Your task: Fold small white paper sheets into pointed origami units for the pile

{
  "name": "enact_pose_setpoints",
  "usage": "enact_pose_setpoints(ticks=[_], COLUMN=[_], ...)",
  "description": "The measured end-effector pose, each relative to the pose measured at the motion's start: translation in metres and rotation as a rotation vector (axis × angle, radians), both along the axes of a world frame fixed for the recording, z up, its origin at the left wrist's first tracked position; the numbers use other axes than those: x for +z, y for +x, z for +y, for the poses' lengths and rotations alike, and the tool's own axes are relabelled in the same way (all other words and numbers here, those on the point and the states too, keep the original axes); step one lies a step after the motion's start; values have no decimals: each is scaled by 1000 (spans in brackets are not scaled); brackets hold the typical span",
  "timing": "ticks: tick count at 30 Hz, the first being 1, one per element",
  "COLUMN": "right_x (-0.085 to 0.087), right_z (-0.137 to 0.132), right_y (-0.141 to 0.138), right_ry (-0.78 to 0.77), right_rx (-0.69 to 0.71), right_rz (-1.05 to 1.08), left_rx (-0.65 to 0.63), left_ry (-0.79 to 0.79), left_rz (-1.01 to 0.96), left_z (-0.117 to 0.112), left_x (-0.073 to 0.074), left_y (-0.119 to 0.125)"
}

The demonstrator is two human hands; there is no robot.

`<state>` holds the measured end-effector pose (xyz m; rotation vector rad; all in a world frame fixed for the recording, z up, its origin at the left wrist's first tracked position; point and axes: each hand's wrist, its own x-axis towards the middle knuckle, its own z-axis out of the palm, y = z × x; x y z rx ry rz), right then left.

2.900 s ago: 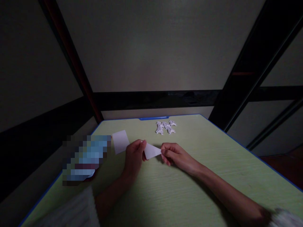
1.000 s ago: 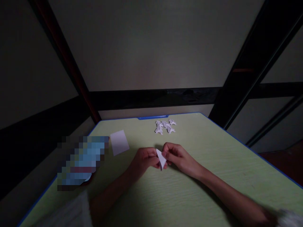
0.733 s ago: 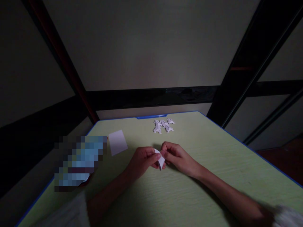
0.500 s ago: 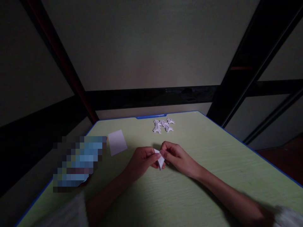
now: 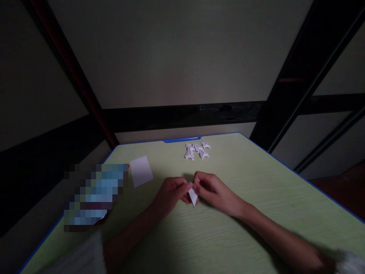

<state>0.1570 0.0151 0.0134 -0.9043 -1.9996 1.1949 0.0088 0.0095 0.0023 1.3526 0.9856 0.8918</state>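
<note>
A small white paper piece (image 5: 193, 197), folded to a point, is pinched between both hands just above the light green table (image 5: 216, 236). My left hand (image 5: 170, 194) grips its left side with thumb and fingertips closed. My right hand (image 5: 212, 190) pinches its top right edge, fingers curled. Only the lower tip of the paper shows between the fingers.
A flat white paper sheet (image 5: 140, 171) lies left of my hands. Several small folded white paper figures (image 5: 196, 150) sit in a cluster near the table's far blue edge. A blurred blue object (image 5: 95, 194) rests at the left edge. Dark frame bars stand behind.
The paper, earlier held spread wide between the hands, is now folded narrow and the hands have come together. Over the last second the hands barely move.
</note>
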Motion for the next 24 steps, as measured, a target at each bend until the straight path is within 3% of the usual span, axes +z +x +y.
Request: enact_pose_setpoints(ticks=[3,8,11,20,24], right_x=[-2,-12,-12,-6,-6], right_z=[2,4,2,0,-2], right_y=[0,-9,-13,-8,-6], right_ry=[47,-132,-208,-161,-76], right_rx=[-35,-110,-79,-131,-153], right_rz=[-32,273,282,316,216], left_rx=[8,193,251,239,195], left_ry=[78,362,433,421,349], left_rz=[82,257,279,271,277], left_z=[-1,-4,-7,-10,-10], left_x=[-1,-4,-3,3,1], left_y=[-1,-5,-6,-1,0])
